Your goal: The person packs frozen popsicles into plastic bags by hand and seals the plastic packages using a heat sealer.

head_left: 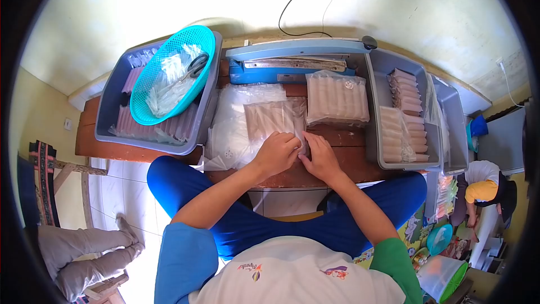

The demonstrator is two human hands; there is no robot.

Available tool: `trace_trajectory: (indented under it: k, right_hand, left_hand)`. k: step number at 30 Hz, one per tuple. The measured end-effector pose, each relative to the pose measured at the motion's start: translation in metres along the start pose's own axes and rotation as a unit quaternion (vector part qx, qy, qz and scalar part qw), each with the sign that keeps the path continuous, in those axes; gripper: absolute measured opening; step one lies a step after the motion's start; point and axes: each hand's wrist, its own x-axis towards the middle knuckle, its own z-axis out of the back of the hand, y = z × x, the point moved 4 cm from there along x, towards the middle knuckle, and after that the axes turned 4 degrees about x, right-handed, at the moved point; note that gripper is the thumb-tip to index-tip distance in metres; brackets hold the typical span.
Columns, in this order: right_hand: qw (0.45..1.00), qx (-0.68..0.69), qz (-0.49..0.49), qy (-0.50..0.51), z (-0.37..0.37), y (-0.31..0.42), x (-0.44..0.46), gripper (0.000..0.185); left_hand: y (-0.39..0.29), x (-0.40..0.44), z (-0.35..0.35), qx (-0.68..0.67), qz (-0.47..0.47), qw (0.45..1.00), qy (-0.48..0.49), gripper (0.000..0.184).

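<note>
A clear plastic bag (pixel 267 120) with brownish-pink sticks inside lies flat on the table in front of me. My left hand (pixel 279 151) has its fingers curled on the bag's near right corner. At the same edge, my right hand (pixel 320 155) grips the loose plastic between thumb and fingers; the exact pinch is partly hidden. Under and left of this bag is a stack of empty clear bags (pixel 230 126). Just beyond my right hand rests a filled bag of sticks (pixel 337 98), packed in a neat row.
A blue sealing machine (pixel 292 70) stands at the back. On the left, a turquoise basket (pixel 138 101) with plastic and scissors (pixel 198 66) sits on a grey tub (pixel 101 126) of sticks. A grey bin (pixel 373 135) holds stick bundles on the right. Other people (pixel 485 191) are nearby.
</note>
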Motion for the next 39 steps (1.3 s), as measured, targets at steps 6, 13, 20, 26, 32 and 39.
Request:
trace_trajectory:
  k: [6,13,20,26,32,39]
  right_hand:
    - [0.999,0.003,-0.033,0.013,-0.007,-0.003,0.017,0.069]
    - [0.998,-0.025,-0.057,0.027,-0.009,0.0,0.033,0.066]
    - [0.999,-0.01,-0.025,-0.032,-0.014,0.002,0.035,0.069]
    - [1.0,0.004,-0.009,0.02,-0.017,-0.005,0.041,0.079]
    - [0.984,-0.029,-0.141,0.101,-0.007,-0.004,0.054,0.078]
    - [0.988,-0.013,-0.136,0.072,-0.012,-0.006,0.054,0.064]
  left_hand:
    - [0.0,-0.001,0.001,0.0,-0.014,1.0,-0.015,0.01]
    - [0.001,-0.003,-0.004,0.001,-0.014,1.0,-0.014,0.009]
    - [0.002,-0.003,-0.003,0.0,-0.012,1.0,-0.01,0.007]
    - [0.002,-0.002,-0.001,-0.006,-0.014,1.0,-0.022,0.008]
    - [0.003,-0.002,-0.001,-0.001,-0.005,1.0,-0.023,0.008]
    - [0.007,-0.005,-0.007,0.004,-0.001,1.0,0.018,0.014]
